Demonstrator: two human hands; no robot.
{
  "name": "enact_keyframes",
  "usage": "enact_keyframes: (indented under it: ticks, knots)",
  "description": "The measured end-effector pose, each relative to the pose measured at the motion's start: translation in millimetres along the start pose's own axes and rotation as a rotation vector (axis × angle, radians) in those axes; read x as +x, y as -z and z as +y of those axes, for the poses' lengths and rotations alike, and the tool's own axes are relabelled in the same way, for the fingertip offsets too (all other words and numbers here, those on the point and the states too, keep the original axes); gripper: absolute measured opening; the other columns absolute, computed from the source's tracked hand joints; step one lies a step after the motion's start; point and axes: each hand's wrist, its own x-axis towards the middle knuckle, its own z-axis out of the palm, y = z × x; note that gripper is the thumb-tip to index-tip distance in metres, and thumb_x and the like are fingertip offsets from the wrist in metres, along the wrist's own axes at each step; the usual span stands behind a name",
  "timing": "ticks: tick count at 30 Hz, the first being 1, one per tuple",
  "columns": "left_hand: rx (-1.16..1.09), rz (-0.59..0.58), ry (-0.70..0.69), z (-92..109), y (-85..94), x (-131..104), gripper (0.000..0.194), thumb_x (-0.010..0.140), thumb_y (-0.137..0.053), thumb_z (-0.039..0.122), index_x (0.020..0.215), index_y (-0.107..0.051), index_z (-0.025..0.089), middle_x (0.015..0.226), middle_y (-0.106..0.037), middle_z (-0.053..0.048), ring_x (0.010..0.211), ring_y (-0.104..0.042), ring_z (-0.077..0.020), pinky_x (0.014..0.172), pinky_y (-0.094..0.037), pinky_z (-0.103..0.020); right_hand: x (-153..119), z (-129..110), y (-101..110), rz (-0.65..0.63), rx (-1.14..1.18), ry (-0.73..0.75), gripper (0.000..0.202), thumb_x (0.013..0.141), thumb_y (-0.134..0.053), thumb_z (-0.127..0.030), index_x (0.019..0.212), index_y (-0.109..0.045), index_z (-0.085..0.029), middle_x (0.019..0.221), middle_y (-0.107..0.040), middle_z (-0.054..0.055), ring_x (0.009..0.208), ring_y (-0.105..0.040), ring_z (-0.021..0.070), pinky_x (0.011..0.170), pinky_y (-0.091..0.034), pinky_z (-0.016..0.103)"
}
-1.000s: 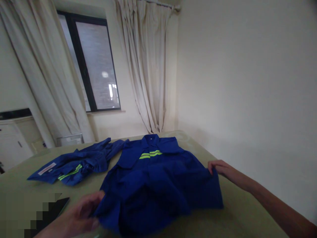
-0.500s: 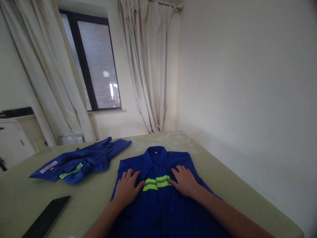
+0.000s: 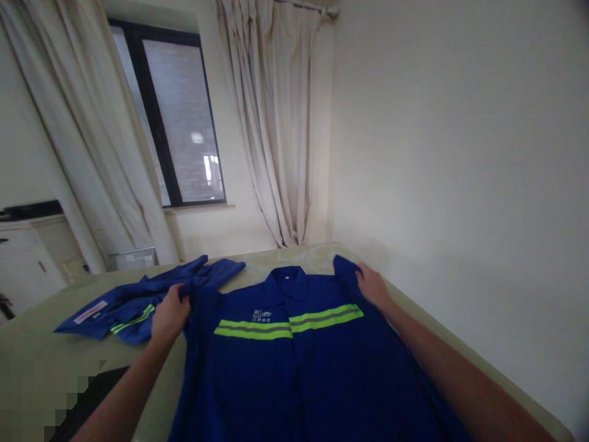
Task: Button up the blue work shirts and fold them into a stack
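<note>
A blue work jacket lies front side up on the table, its collar at the far end. A yellow-green reflective band with a grey stripe crosses its chest, and a pale printed logo sits above the band. My left hand is closed on the fabric at the jacket's left shoulder side, lifting it off the table. On the other side my right hand grips the opposite shoulder or sleeve cloth, which is also raised. The jacket's lower part runs out of the bottom of the view.
A second blue garment with a reflective stripe lies crumpled at the left. A dark flat object is partly behind my left forearm. The table borders a wall on the right; curtains and a window are behind.
My hands have moved apart from the jacket's chest to its two sides and taken hold of the cloth there. Both sides are now lifted, and the full chest band and logo show.
</note>
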Motion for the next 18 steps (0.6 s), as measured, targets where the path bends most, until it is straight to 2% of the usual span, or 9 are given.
enact_keyframes:
  ticks: [3, 5, 6, 7, 9, 11, 12, 15, 18]
  knots:
    - [0.123, 0.023, -0.125, -19.1, 18.2, -5.0, 0.053, 0.087, -0.044, 0.011, 0.139, -0.051, 0.006, 0.132, -0.066, -0.02, 0.124, -0.06, -0.0344, 0.107, -0.043, -0.048, 3.1, 42.8, 21.6, 0.104, 0.016, -0.122, 0.053, 0.099, -0.039, -0.039, 0.148, -0.049, -0.025, 0.126, -0.067, 0.023, 0.119, -0.061, 0.0475, 0.097, -0.042, 0.066]
    - [0.18, -0.056, -0.275, -11.2, 12.2, -20.6, 0.049, 0.089, -0.04, 0.013, 0.137, -0.055, 0.013, 0.136, -0.064, -0.014, 0.129, -0.056, -0.0305, 0.113, -0.038, -0.044, -9.9, 44.3, 18.0, 0.126, 0.052, -0.035, 0.054, 0.097, -0.04, -0.042, 0.148, -0.05, -0.029, 0.131, -0.064, 0.02, 0.128, -0.055, 0.0477, 0.103, -0.038, 0.067]
    - [0.188, -0.129, -0.333, -2.5, 4.5, -29.9, 0.046, 0.092, -0.039, 0.017, 0.134, -0.058, 0.014, 0.136, -0.065, -0.013, 0.129, -0.057, -0.0294, 0.114, -0.038, -0.042, -20.6, 36.1, 10.7, 0.105, 0.073, 0.043, 0.054, 0.096, -0.041, -0.043, 0.147, -0.052, -0.029, 0.134, -0.063, 0.018, 0.131, -0.054, 0.0451, 0.107, -0.038, 0.064]
    - [0.18, -0.211, -0.363, 7.8, -5.2, -39.3, 0.044, 0.096, -0.037, 0.022, 0.133, -0.059, 0.015, 0.136, -0.065, -0.013, 0.128, -0.058, -0.0292, 0.113, -0.04, -0.041, -33.6, 23.1, 0.5, 0.027, 0.083, 0.141, 0.055, 0.096, -0.042, -0.044, 0.147, -0.053, -0.027, 0.137, -0.061, 0.018, 0.132, -0.053, 0.0422, 0.11, -0.039, 0.06]
    - [0.168, -0.314, -0.366, 28.3, -26.9, -55.3, 0.051, 0.099, -0.038, 0.037, 0.139, -0.055, 0.01, 0.138, -0.061, -0.018, 0.127, -0.059, -0.0321, 0.108, -0.044, -0.042, -63.0, -10.3, -24.2, -0.103, 0.083, 0.25, 0.059, 0.093, -0.051, -0.052, 0.144, -0.057, -0.024, 0.142, -0.059, 0.017, 0.133, -0.054, 0.0378, 0.112, -0.041, 0.052]
    - [0.165, -0.35, -0.344, 42.8, -45.5, -64.4, 0.06, 0.099, -0.041, 0.047, 0.144, -0.05, 0.008, 0.139, -0.059, -0.022, 0.123, -0.062, -0.0351, 0.101, -0.049, -0.044, -90.2, -41.9, -46.8, -0.296, 0.008, 0.295, 0.068, 0.091, -0.055, -0.059, 0.152, -0.048, -0.029, 0.155, -0.046, 0.018, 0.143, -0.041, 0.0435, 0.113, -0.034, 0.063]
    - [0.167, -0.367, -0.336, 47.0, -52.0, -66.2, 0.057, 0.098, -0.043, 0.046, 0.142, -0.052, 0.011, 0.138, -0.06, -0.02, 0.119, -0.065, -0.0346, 0.097, -0.051, -0.043, -100.7, -53.7, -55.1, -0.313, -0.026, 0.277, 0.064, 0.095, -0.05, -0.059, 0.153, -0.045, -0.033, 0.159, -0.041, 0.016, 0.147, -0.034, 0.0448, 0.114, -0.028, 0.068]
    - [0.182, -0.397, -0.342, 52.3, -57.0, -64.2, 0.033, 0.098, -0.044, 0.032, 0.122, -0.065, 0.024, 0.13, -0.064, -0.011, 0.105, -0.071, -0.0281, 0.089, -0.054, -0.039, -114.8, -69.6, -66.9, -0.306, -0.068, 0.278, 0.059, 0.101, -0.039, -0.058, 0.156, -0.039, -0.037, 0.164, -0.032, 0.016, 0.152, -0.023, 0.0434, 0.116, -0.017, 0.07]
    - [0.226, -0.355, -0.371, 60.9, -43.0, -57.3, 0.029, 0.099, -0.041, 0.025, 0.111, -0.067, 0.027, 0.123, -0.065, -0.008, 0.091, -0.073, -0.0256, 0.079, -0.056, -0.039, -106.4, -69.9, -70.5, -0.285, -0.057, 0.295, 0.06, 0.102, -0.037, -0.061, 0.157, -0.037, -0.037, 0.165, -0.031, 0.016, 0.152, -0.023, 0.0411, 0.117, -0.016, 0.068]
